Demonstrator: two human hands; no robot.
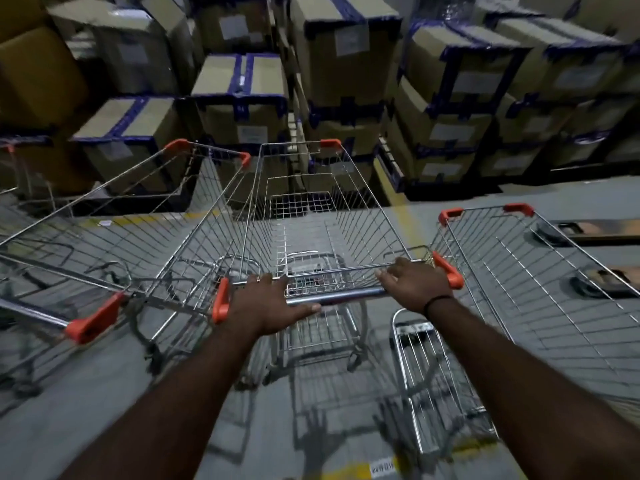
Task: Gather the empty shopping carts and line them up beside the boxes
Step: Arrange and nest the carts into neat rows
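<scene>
Left hand (273, 303) and right hand (415, 285) both grip the handle (341, 298) of the middle cart (367, 192), nosed toward the boxes (346, 64). Left cart (114, 202) and right cart (540, 265) flank it, splayed; I'd say straightening remains.

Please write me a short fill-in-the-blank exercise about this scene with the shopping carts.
1. On the middle cart, the left hand and right hand both grip the ____.
2. The plastic corner guards on the carts are ____ in colour.
3. The stacked boxes ahead are sealed with ____ tape.

Missing words: handle; orange; blue.
</scene>
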